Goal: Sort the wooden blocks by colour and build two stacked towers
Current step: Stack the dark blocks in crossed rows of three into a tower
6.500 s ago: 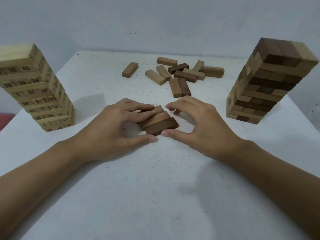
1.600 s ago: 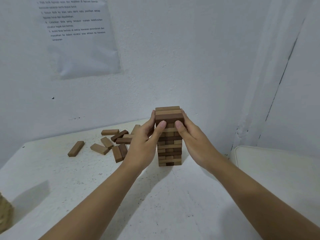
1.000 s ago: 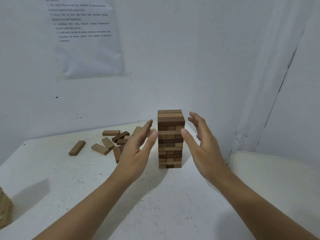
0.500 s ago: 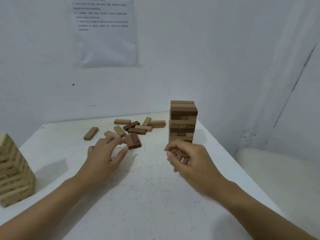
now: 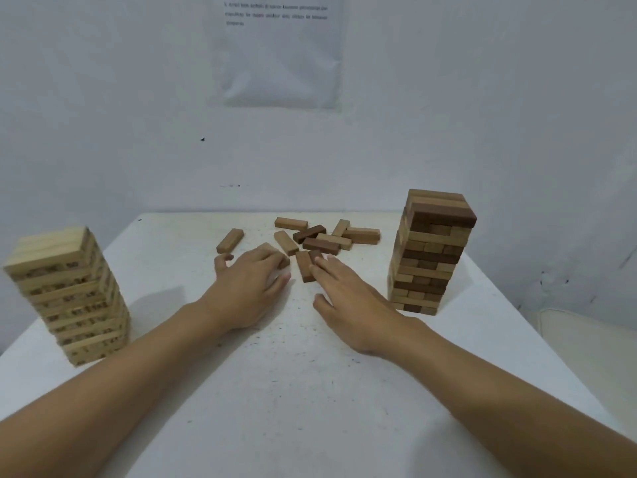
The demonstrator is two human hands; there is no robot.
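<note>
Our left hand (image 5: 250, 288) curls its fingers over a light block (image 5: 267, 247) on the white table (image 5: 310, 391). Our right hand (image 5: 348, 298) lies flat, touching a brown block (image 5: 304, 267). Behind them, loose blocks (image 5: 362, 233) lie between the pale numbered tower (image 5: 69, 291) and the mixed brown tower (image 5: 431, 253).

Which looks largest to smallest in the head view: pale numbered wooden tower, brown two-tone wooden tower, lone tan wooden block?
Pale numbered wooden tower and brown two-tone wooden tower: look alike, and the pale one stands nearer, so unranked.
Lone tan wooden block: clearly smallest.
</note>
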